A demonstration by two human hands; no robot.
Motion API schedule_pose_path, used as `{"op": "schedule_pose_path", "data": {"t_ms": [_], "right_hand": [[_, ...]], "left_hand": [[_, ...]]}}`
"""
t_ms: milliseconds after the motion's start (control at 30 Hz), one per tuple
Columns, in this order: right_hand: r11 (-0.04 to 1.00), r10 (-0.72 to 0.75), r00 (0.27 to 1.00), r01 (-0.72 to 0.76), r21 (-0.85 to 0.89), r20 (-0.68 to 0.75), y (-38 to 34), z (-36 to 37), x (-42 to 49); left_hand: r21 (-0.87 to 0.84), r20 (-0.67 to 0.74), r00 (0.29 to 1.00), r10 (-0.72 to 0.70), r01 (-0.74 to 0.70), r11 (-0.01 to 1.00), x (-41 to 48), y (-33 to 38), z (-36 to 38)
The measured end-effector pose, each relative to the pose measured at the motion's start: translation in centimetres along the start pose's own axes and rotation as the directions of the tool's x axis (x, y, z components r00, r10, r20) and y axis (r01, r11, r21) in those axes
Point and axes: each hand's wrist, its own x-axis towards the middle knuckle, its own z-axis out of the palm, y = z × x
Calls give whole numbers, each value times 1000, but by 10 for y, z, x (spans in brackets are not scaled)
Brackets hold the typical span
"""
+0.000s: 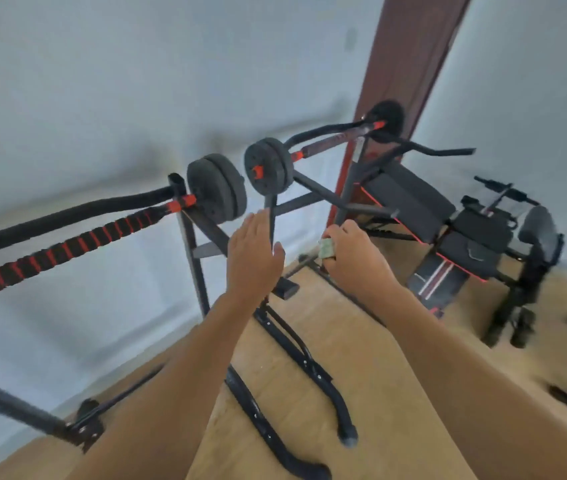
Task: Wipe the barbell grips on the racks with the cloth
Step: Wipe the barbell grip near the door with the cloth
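1. Where the view begins at the left, the near barbell grip (pixel 67 247) rests on its rack (pixel 190 244), red-and-black wrapped, its long axis climbing from lower left to upper right.
2. The left hand (pixel 252 254) hovers below that bar's plates (pixel 216 188), fingers straight, holding nothing — the nearer hand to that grip.
3. The right hand (pixel 354 258) is curled round the cloth (pixel 327 250), right of that grip and below the far barbell grip (pixel 330 142) — either wipe probably means reaching up.

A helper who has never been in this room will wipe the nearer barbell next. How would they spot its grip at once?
Along the white wall, take the left rack, not the one by the bench. Its barbell grip runs left from the black weight plates. It is wrapped in black and red stripes, unlike the plain black padded bar just above it.
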Motion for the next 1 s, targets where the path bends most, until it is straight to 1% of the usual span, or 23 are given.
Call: {"op": "schedule_pose_path", "data": {"t_ms": [100,167,267,333,433,567,667,800,900,1000], "right_hand": [[978,208,978,-208,-11,-37,110,-28,-77],[947,319,947,-320,-12,-22,173,-41,-136],[902,431,903,-430,21,-7,250,-62,-220],[877,479,878,-478,39,-9,291,-78,-261],[858,510,860,-506,91,-30,343,-100,-290],[859,494,868,-480,176,-43,392,-114,-280],[874,452,892,-440,206,-17,420,-108,-249],[899,384,922,-387,204,54,454,-92,-185],[909,351,928,-370,192,130,475,-88,-131],[936,294,943,-317,155,154,494,-92,-73]], "left_hand": [[-27,62,981,183,-182,983,-25,103,59],[-80,125,956,266,-257,963,-55,173,100],[-148,279,904,324,-293,945,-109,267,155],[-143,379,857,349,-319,937,-137,313,186],[-91,444,823,354,-352,932,-157,356,216],[-31,477,809,343,-375,927,-150,374,246],[14,458,832,312,-358,934,-125,366,273],[32,475,854,211,-257,966,-75,353,321],[5,540,830,137,-166,986,-41,352,354],[-10,544,831,117,-133,991,-5,358,371]]}}
